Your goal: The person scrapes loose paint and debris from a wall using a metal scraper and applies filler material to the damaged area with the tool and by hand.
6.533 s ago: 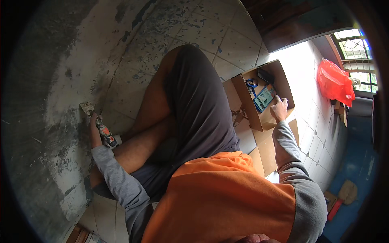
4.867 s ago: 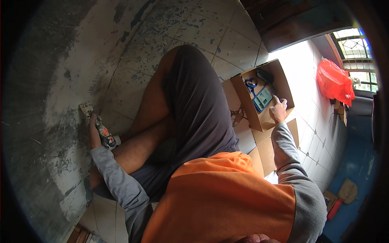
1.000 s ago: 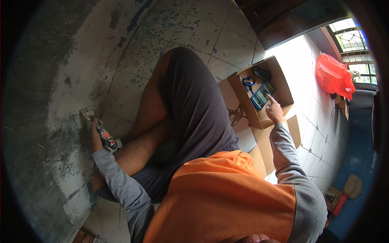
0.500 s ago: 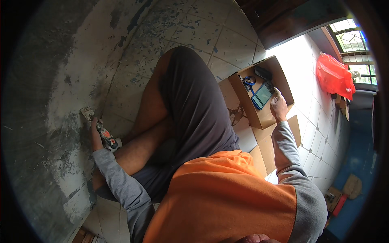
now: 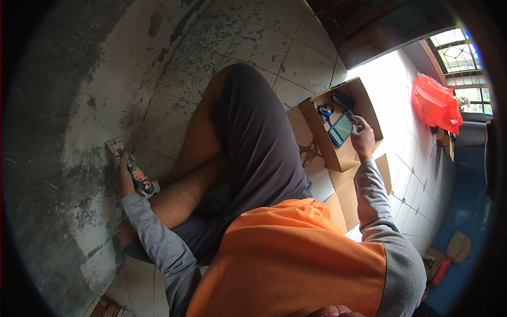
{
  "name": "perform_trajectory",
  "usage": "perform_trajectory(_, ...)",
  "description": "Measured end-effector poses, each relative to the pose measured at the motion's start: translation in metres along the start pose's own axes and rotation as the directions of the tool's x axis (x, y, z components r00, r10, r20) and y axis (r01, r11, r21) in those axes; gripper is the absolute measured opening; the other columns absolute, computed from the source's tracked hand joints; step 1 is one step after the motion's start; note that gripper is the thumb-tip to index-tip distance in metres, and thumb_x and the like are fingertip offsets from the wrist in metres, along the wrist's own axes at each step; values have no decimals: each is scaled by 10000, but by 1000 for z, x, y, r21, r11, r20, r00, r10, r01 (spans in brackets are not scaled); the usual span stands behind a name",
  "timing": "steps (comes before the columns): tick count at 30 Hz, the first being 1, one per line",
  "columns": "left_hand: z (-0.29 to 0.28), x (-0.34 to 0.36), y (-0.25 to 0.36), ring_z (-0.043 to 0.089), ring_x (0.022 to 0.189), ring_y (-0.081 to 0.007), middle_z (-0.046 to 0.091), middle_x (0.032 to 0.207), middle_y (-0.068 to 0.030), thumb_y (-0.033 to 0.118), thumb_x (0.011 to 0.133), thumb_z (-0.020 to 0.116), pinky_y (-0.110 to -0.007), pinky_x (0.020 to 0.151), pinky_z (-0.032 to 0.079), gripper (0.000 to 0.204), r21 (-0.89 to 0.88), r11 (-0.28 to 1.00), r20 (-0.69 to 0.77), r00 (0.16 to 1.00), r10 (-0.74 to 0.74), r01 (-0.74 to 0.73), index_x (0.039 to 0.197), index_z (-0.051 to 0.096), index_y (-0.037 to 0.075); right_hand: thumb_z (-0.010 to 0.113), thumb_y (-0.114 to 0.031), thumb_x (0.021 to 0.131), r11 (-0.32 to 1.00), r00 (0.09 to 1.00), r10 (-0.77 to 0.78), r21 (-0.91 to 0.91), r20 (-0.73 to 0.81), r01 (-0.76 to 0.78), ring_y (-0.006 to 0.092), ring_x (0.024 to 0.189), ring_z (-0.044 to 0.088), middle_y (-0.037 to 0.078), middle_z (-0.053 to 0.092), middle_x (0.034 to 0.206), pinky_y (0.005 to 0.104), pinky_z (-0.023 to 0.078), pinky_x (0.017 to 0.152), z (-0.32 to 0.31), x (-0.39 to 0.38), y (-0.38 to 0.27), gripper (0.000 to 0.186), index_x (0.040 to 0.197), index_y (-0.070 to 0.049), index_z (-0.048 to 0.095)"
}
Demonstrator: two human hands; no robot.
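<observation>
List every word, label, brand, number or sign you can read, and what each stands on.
No text is readable.
Phone in the cardboard box: marks on its lit screen are too small and blurred.
Tool in the left hand: orange patches on the handle, no legible lettering.
Red bag: none legible.

Daylight shows through a barred window (image 5: pixel 458 59) at far right, with a bright red plastic bag (image 5: pixel 436 104) just beside it and dark wooden boards (image 5: pixel 377 29) nearby. At near right, a red object (image 5: pixel 441 271) and a rounded tan piece (image 5: pixel 458 247) sit close together against a blue surface (image 5: pixel 470 208).
</observation>
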State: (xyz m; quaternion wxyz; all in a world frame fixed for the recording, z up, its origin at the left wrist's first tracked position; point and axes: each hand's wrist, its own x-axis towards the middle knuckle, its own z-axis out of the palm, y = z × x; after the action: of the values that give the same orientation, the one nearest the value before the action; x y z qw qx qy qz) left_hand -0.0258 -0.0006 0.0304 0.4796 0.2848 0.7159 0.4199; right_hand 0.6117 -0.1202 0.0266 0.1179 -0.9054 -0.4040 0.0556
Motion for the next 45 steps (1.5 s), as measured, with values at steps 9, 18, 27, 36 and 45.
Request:
perform_trajectory(9, -9, 12, -14, 473, 497, -102, 444, 658, 25, 418, 865, 582, -251, 485, 396, 311, -53, 998, -43, 998, -42, 40, 795, 541, 118, 545, -373, 894, 986, 990, -139, 94, -11, 139, 297, 628, 626, 123, 634, 637, 384, 460, 617, -9, -18, -57, 284, 994, -155, 697)
perform_trajectory(18, -1, 8, -10, 466, 510, -91, 436, 645, 32, 389, 870, 577, -247, 488, 389, 294, -11, 1000, -20, 1000, 2, -2, 776, 538, 113, 626, -294, 810, 800, 798, -540, 132, -267, 586, 219, 554, 590, 47, 581, 560, 329, 376, 639, -40, -41, -143, 210, 899, -111, 679)
perform_trajectory(27, 8, -7, 1, 446, 508, -84, 434, 650, 33, 382, 862, 589, -246, 480, 368, 287, -4, 992, -29, 992, 122, -122, 757, 532, 121, 655, -449, 723, 333, 559, -769, 553, -309, 764, 184, 461, 479, 16, 418, 470, 329, 318, 612, -25, -69, -232, 383, 909, -115, 677)
perform_trajectory(36, -3, 5, -7, 461, 612, -78, 446, 711, 22, 388, 861, 582, -247, 557, 378, 290, 15, 994, -32, 994, 109, -108, 784, 539, 112, 594, -542, 786, 62, 448, -850, 793, -276, 606, 221, 570, 526, 68, 512, 637, 348, 381, 680, -14, -115, -325, 658, 1218, -48, 560)
perform_trajectory(45, -9, 14, -15, 497, 717, -140, 505, 809, -21, 380, 896, 514, -305, 643, 388, 311, 29, 993, -32, 992, 118, -117, 863, 561, 75, 626, -377, 810, 151, 462, -887, 957, 20, 248, 329, 978, 595, 211, 613, 1056, 435, 463, 818, 68, -170, -449, 748, 1392, -43, 294)
